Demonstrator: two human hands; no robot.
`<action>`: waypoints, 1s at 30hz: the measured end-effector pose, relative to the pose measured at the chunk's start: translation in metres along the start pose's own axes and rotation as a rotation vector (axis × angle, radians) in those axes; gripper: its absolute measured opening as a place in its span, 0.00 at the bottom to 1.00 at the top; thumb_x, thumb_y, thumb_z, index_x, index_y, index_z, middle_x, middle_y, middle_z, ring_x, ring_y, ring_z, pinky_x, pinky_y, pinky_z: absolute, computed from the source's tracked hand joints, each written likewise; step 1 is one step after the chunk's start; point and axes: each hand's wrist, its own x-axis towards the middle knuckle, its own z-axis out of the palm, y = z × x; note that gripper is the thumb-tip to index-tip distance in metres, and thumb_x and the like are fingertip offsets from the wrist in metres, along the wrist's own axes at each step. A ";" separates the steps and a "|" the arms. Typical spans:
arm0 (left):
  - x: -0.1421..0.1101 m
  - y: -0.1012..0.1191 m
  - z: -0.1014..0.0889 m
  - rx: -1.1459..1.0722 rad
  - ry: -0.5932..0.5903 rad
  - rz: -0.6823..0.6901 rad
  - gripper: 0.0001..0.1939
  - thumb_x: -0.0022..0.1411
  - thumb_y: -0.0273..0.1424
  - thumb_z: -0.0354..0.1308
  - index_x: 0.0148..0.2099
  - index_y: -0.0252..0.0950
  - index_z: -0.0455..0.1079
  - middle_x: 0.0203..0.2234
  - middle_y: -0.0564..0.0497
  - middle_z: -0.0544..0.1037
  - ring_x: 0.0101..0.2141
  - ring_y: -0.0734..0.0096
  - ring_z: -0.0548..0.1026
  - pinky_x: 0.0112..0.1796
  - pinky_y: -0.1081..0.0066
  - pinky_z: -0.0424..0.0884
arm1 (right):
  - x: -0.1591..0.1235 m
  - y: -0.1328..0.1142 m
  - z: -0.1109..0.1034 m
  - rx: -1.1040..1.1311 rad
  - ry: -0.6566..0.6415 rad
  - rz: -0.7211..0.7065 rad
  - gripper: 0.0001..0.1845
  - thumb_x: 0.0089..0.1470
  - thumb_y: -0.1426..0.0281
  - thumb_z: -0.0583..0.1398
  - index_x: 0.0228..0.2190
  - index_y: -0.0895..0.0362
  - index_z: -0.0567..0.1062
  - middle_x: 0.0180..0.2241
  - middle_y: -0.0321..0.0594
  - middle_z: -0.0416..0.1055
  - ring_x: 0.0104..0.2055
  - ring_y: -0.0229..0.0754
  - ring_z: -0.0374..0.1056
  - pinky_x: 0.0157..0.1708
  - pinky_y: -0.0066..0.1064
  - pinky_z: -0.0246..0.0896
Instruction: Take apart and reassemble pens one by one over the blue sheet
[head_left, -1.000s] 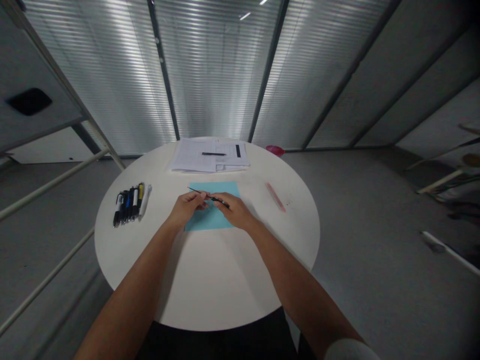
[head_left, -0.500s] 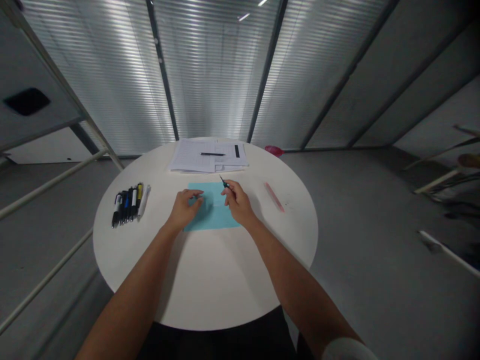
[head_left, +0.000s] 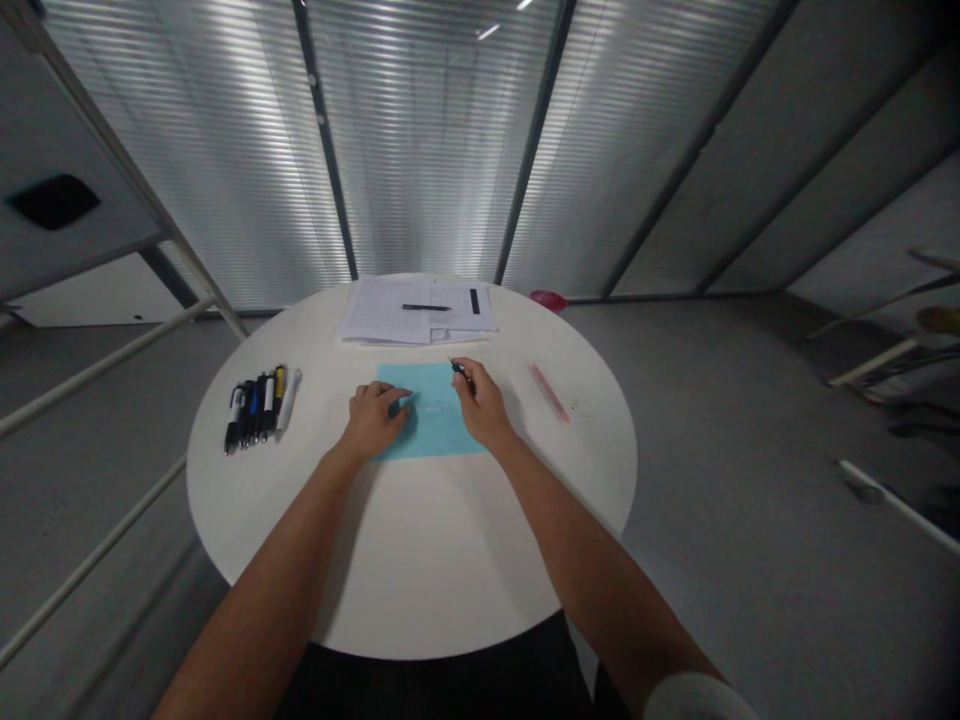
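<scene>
Seen from the person's own head, two bare forearms reach forward onto a round white table (head_left: pixel 420 570). The hands are apart, with part of a light blue sheet of paper (head_left: pixel 435 410) between them. The left hand (head_left: pixel 373 420) rests palm down at the sheet's left edge, its curled fingers lying on the paper and not clamped on anything that shows. The right hand (head_left: pixel 480 405) sits at the sheet's right edge, and its fingertips (head_left: pixel 466 366) pinch a small dark object (head_left: pixel 458 368) above the sheet's upper right corner. It looks like the end of a pen, but it is too small and dim to be sure. To the left of the sheet, a row of pens (head_left: pixel 255 408) lies side by side. Beyond the sheet is a stack of printed papers (head_left: pixel 386 310) with a black pen (head_left: pixel 426 307) lying across it. To the right, a slim pink strip (head_left: pixel 550 393) lies at a slant on the table.
</scene>
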 end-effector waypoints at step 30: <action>-0.003 0.007 -0.003 0.343 -0.071 0.019 0.18 0.62 0.35 0.51 0.52 0.44 0.72 0.51 0.46 0.72 0.49 0.50 0.64 0.46 0.54 0.59 | -0.003 0.013 0.006 -0.208 -0.176 -0.030 0.13 0.59 0.67 0.53 0.46 0.52 0.70 0.45 0.39 0.73 0.46 0.42 0.70 0.47 0.35 0.64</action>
